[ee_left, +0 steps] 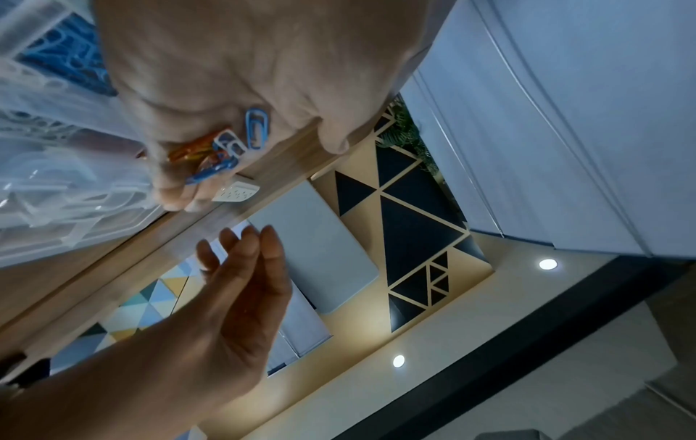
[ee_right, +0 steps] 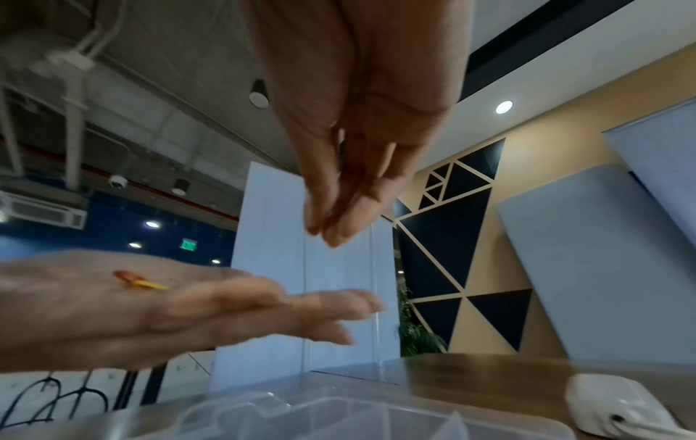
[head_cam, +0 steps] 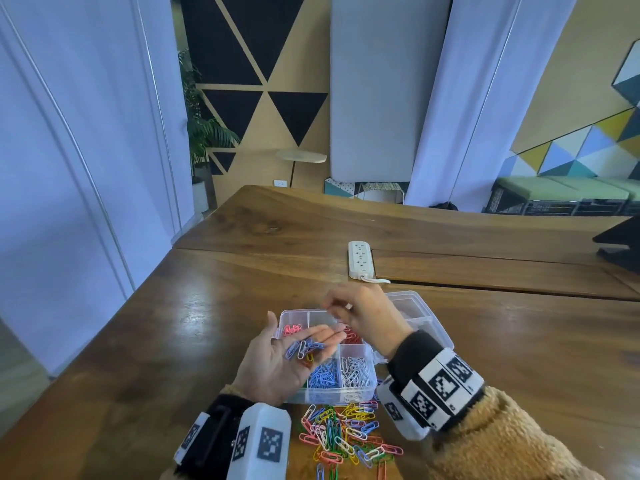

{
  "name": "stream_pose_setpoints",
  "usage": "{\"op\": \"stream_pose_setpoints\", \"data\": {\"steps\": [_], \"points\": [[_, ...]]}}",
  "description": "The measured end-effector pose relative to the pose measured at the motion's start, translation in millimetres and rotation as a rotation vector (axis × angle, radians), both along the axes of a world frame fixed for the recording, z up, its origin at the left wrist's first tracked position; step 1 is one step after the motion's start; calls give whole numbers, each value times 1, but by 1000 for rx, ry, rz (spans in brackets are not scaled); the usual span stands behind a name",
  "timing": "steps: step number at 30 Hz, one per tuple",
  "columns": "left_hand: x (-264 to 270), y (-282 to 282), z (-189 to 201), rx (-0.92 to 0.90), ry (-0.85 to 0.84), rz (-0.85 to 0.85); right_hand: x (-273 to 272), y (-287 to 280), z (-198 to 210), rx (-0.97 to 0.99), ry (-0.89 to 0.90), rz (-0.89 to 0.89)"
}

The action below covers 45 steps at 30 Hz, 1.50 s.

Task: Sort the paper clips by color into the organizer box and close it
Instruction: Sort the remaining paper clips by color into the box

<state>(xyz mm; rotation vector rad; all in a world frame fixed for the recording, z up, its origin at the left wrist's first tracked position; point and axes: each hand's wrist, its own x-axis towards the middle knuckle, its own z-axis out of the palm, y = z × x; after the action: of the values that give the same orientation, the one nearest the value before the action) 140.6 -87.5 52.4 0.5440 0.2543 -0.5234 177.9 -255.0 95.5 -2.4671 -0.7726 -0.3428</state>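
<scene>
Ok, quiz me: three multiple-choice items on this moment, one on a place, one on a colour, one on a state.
1. The unsorted pile of clips lies:
A) nearer the person than the organizer box
B) beside the power strip
C) in the lid

2. Clips in the front right compartment are:
A) green
B) white
C) pink

3. The left hand is:
A) fisted
B) flat on the table
C) palm up, carrying clips

Key: 1 A, pile at the near table edge; 2 B, white beside blue; 3 C, blue clips on the open palm.
</scene>
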Motion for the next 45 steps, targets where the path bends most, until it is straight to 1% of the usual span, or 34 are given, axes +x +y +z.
{"op": "stream_pose_setpoints", "data": {"steps": [2,4,5,10,16,19,22,25,28,31,36,39,42,45], "points": [[-1,-5,0,-2,-18,10,-10,3,4,-122,54,88],[-3,-10,3,25,-58,1,-16,3,3,-246,122,90],[-3,-12,2,24,-75,-14,-18,3,3,-264,139,78],[-5,-16,2,31,-94,-57,-19,-3,5,-239,169,94],[-4,-14,5,45,-91,-89,-16,-2,5,-265,144,119],[-1,-11,1,29,-67,-111,-15,-2,5,-250,149,140],[2,-12,0,4,-18,-80,-15,-2,8,-232,137,153],[4,-11,-1,-32,-4,-68,-12,-3,12,-196,123,133],[3,-9,-2,-94,6,-69,-11,-2,12,-119,166,124],[2,-10,-1,-96,25,-50,-11,1,9,8,263,107],[4,0,-7,-45,-5,-69,-7,-4,3,260,364,47],[3,17,-14,-53,-36,3,-3,-10,-5,366,488,-9],[3,36,-18,-68,-65,103,-1,-10,-15,449,634,7],[4,44,-16,-34,-85,140,1,-2,-24,466,689,11]]}}
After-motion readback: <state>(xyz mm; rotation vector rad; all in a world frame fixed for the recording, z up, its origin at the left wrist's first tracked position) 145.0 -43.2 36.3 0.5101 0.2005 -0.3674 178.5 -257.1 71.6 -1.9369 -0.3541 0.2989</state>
